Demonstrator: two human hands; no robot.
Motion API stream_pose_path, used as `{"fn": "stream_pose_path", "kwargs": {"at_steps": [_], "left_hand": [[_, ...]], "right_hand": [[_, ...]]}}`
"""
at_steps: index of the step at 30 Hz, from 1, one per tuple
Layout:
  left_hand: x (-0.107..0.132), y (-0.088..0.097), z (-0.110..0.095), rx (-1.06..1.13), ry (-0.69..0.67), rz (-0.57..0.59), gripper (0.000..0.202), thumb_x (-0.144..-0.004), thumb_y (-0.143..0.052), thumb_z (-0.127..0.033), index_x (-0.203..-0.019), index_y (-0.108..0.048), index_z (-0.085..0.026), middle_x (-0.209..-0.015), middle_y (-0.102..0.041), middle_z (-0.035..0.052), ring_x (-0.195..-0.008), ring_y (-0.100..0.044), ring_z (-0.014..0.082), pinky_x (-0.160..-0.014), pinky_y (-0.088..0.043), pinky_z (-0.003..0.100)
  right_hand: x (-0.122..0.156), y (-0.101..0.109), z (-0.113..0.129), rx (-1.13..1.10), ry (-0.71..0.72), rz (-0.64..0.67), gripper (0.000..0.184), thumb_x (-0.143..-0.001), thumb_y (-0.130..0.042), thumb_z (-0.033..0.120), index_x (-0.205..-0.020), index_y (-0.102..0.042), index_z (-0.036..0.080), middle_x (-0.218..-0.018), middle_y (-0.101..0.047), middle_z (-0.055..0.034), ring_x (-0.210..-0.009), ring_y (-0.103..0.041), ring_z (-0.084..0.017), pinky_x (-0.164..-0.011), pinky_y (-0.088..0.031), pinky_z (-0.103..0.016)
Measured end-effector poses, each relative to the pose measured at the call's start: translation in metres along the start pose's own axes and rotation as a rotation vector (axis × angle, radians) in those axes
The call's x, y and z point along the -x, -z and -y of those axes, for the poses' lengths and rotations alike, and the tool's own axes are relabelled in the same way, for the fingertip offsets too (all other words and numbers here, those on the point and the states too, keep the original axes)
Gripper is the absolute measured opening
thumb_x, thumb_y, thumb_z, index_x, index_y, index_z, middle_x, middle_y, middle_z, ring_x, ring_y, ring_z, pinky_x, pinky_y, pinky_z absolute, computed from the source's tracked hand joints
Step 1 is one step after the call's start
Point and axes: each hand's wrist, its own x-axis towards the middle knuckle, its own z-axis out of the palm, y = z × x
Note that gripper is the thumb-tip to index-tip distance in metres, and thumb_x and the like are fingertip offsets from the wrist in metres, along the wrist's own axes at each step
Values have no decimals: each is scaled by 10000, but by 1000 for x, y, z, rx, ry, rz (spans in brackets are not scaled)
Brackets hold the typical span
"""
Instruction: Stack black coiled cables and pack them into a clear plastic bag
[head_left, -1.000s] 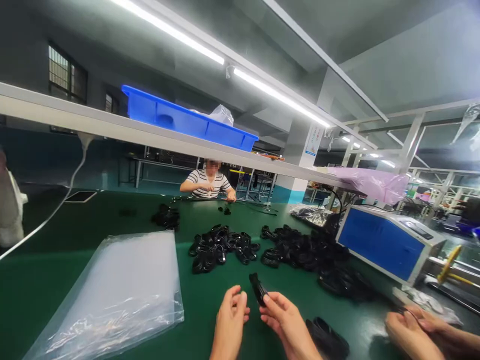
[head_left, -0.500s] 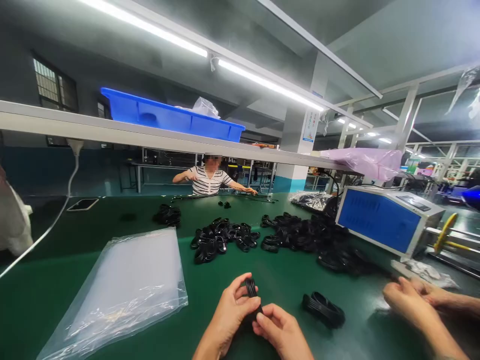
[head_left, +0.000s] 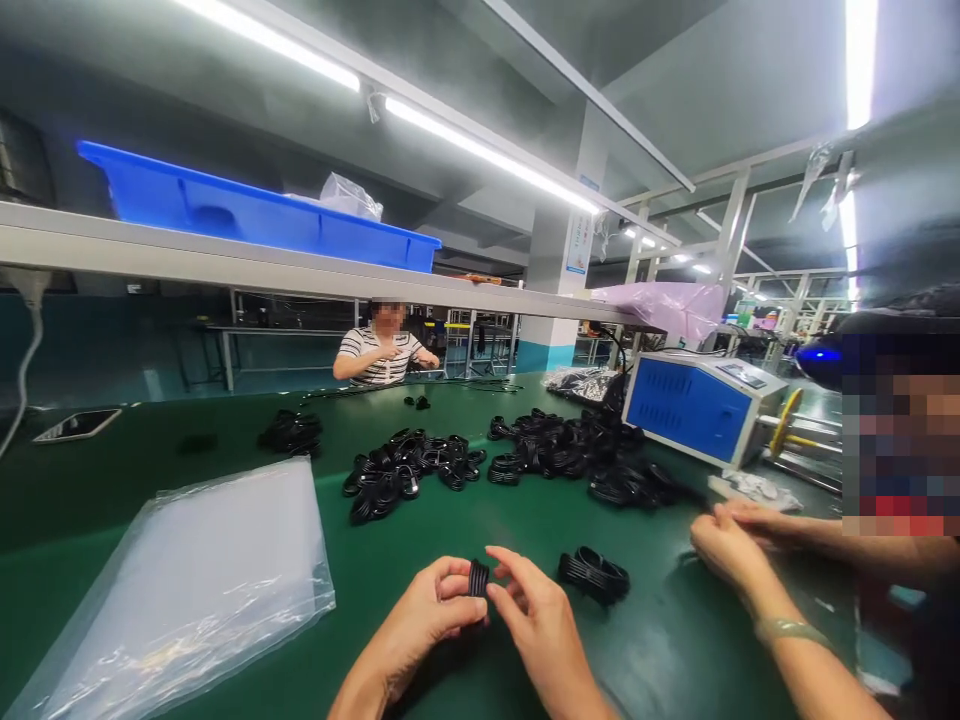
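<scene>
My left hand (head_left: 424, 615) and my right hand (head_left: 536, 625) meet low in the middle, above the green table (head_left: 465, 520). Between their fingertips they pinch one small black coiled cable (head_left: 478, 577), held upright. Both hands have their fingers closed on it. A second black cable coil (head_left: 594, 575) lies on the table just right of my right hand. Farther back lie two heaps of black coiled cables (head_left: 409, 470), the right heap of cables (head_left: 577, 460) being larger.
A stack of clear plastic bags (head_left: 187, 580) lies at the left. A co-worker's hands (head_left: 731, 540) work at my right. A blue machine (head_left: 694, 405) stands behind them. Another person sits across the table. A blue tray (head_left: 247, 215) rests on the overhead shelf.
My view has swung to the right, bringing the co-worker beside me into sight. My left hand closed onto the cable that my right hand held, and both now pinch it together.
</scene>
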Motion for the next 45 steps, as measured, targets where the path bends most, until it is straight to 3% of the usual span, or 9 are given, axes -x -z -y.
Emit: {"fn": "stream_pose_path", "kwargs": {"at_steps": [4,7,9,13,21,27,34,41,45], "left_hand": [[0,-8,0,29,-31,113,289,-669,-657,-162,-955,-625,-143,-882,-650,43,-825,-584,145,-744,-404,232],[-1,-12,-1,82,-16,128,280,-676,-678,-220,-944,-622,-161,-820,-639,27,-772,-585,146,-748,-413,256],[0,-13,-2,125,-21,93,259,-662,-710,-270,-882,-607,-180,-804,-626,11,-758,-584,139,-767,-421,267],[1,-14,-6,174,-63,83,239,-648,-736,-341,-704,-575,-173,-926,-624,33,-912,-569,166,-903,-395,306],[2,-21,-8,49,-8,62,346,-542,-791,-396,-739,-663,-142,-874,-641,54,-850,-577,185,-861,-413,297],[-2,-14,0,245,-59,80,203,-711,-710,-323,-705,-614,-145,-758,-573,9,-807,-589,140,-882,-423,281],[-3,-10,-1,354,-53,81,143,-813,-613,-256,-742,-574,-138,-831,-559,12,-820,-598,122,-914,-429,281],[-6,-16,4,284,-112,36,209,-853,-534,-370,-910,-546,-169,-865,-595,18,-772,-599,127,-819,-456,294],[-15,-13,12,244,-183,-110,287,-825,-558,-411,-950,-553,-153,-774,-589,5,-676,-558,102,-682,-448,240]], "right_hand": [[0,-1,0,311,239,-17,444,-745,-398,54,-1117,-607,177,-910,-678,-65,-820,-620,-189,-748,-504,-299],[-1,-1,-5,460,316,-72,427,-766,-347,40,-1080,-623,127,-834,-694,-85,-753,-642,-186,-694,-520,-285],[-2,0,-9,515,301,-140,417,-785,-322,46,-1061,-629,102,-828,-701,-98,-709,-658,-181,-659,-527,-266],[-3,0,-12,572,208,-259,415,-796,-307,51,-1050,-633,88,-815,-713,-100,-663,-678,-185,-610,-525,-250],[-5,2,-6,598,94,-296,330,-847,-332,93,-985,-631,109,-686,-705,-66,-589,-673,-188,-504,-449,-227],[-3,0,-4,572,227,-359,332,-862,-282,78,-875,-608,136,-610,-664,-38,-518,-643,-165,-470,-402,-223],[1,-8,-5,589,367,-450,320,-902,-256,117,-929,-575,98,-688,-675,-74,-592,-659,-169,-536,-449,-234],[3,-14,-6,563,169,-383,241,-879,-322,155,-840,-559,148,-578,-650,-45,-481,-630,-183,-441,-368,-236],[7,-18,3,258,-11,-162,142,-855,-393,206,-846,-531,178,-553,-614,-13,-486,-616,-173,-432,-359,-215]]}}
